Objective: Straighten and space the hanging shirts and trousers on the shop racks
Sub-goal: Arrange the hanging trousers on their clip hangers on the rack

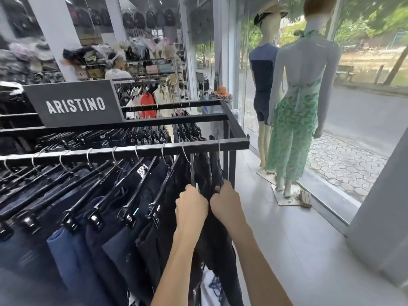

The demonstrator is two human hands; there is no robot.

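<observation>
Two hands work at the right end of the rack's front rail (123,152), where the last dark trousers (206,164) hang from wire hooks. The left hand (191,205) has its fingers curled closed around the top edge of one pair, at or near its hanger; the exact contact point is hidden by the knuckles. The right hand (225,204), touching the left, pinches the neighbouring pair in a closed grip. The step in hand appears to be separating these end pairs, which are bunched more tightly than the others. The next move probably calls for sliding one hook sideways along the rail to match the gaps further left, then letting the cloth hang square. Little free rail remains before the corner post, so any shift should go leftward. Contents by holder: the front rail carries a row of navy and black trousers (72,250) on black clip hangers (132,195), evenly spaced and angled; the rear rail (154,123) behind the ARISTINO sign (75,104) carries more dark garments, packed closely; a farther rack holds red and pale shirts (147,102); wall shelves (141,67) hold bags and hats.
</observation>
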